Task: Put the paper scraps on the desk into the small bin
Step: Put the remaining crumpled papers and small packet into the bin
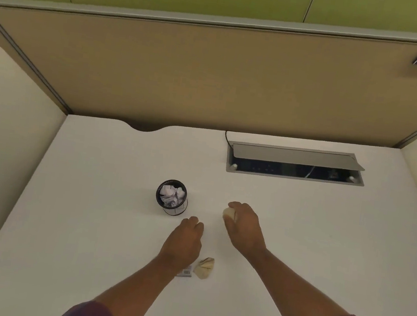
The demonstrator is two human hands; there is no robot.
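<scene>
A small black mesh bin (181,208) stands on the white desk (87,221), holding crumpled white paper (172,196). My right hand (244,227) is to the right of the bin, closed around a beige paper ball (229,213). My left hand (186,237) is just below and right of the bin, fingers curled in a fist; nothing shows in it. A crumpled beige scrap (205,268) lies on the desk beside my left wrist. A small printed scrap (185,272) lies partly hidden under that wrist.
An open cable box (295,162) with a raised grey lid is set into the desk at the back right, a black cable leaving its left corner. A tan partition (212,78) walls the desk's far edge, with cream side panels left and right.
</scene>
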